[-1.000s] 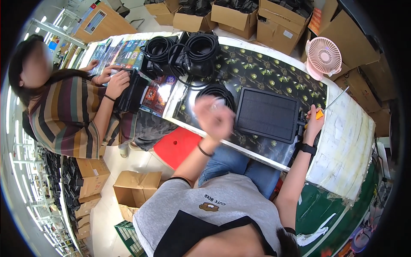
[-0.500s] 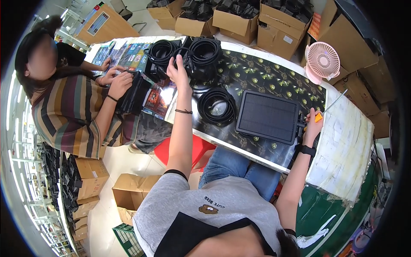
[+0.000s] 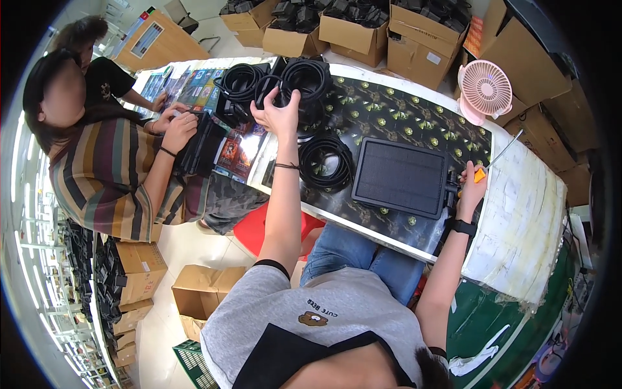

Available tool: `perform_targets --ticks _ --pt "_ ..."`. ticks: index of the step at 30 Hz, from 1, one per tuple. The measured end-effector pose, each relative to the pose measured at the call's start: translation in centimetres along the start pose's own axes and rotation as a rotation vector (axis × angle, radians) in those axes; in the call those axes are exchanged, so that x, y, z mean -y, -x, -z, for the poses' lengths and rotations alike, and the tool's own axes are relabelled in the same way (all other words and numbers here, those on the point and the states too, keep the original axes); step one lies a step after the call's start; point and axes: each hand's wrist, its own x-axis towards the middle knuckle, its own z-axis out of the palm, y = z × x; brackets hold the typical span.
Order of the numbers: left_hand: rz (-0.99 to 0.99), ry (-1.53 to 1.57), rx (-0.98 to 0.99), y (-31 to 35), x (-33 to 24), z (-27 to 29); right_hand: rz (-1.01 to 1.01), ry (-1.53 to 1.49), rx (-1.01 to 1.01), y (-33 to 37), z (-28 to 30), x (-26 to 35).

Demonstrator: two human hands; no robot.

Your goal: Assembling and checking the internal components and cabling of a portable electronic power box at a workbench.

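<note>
My left hand (image 3: 277, 115) reaches over the far-left part of the table, thumb and fingers spread around the near side of the black coiled cables (image 3: 304, 79). A firm hold on them does not show. In my right hand (image 3: 472, 188) is a screwdriver (image 3: 480, 176) with an orange handle, its long metal shaft pointing up and right. Beside that hand a black solar panel (image 3: 400, 177) lies flat, with a bracket at its right edge. Another coil of black cable (image 3: 326, 161) rests left of the panel. The black units under the far coils are partly hidden.
At the left, a person in a striped top works on a black device (image 3: 196, 144); another person sits beyond. A pink fan (image 3: 484, 91) stands at the far right. Cardboard boxes (image 3: 353, 37) of black parts line the back. A red stool (image 3: 256, 228) is below the table edge.
My left hand has shifted slightly right and down, its thumb and fingers spreading wider by the coils. The right hand still holds the screwdriver nearly in place.
</note>
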Motion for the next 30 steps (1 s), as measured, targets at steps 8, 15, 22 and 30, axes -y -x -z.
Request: perform_targets --ticks 8,15,22,30 --pt "-0.757 -0.058 0.036 5.6 -2.5 1.4 0.004 0.011 -0.012 -0.1 0.1 0.1" --pt "-1.071 -0.053 0.236 11.2 -4.5 0.5 0.014 -0.02 0.0 0.0 0.3 -0.4" --pt "-1.037 -0.132 0.149 13.2 -3.8 -0.4 0.01 -0.016 0.001 0.2 0.3 -0.3" --pt "-1.048 -0.112 0.177 13.4 -2.5 -0.4 -0.004 0.007 -0.018 0.0 0.1 -0.3"
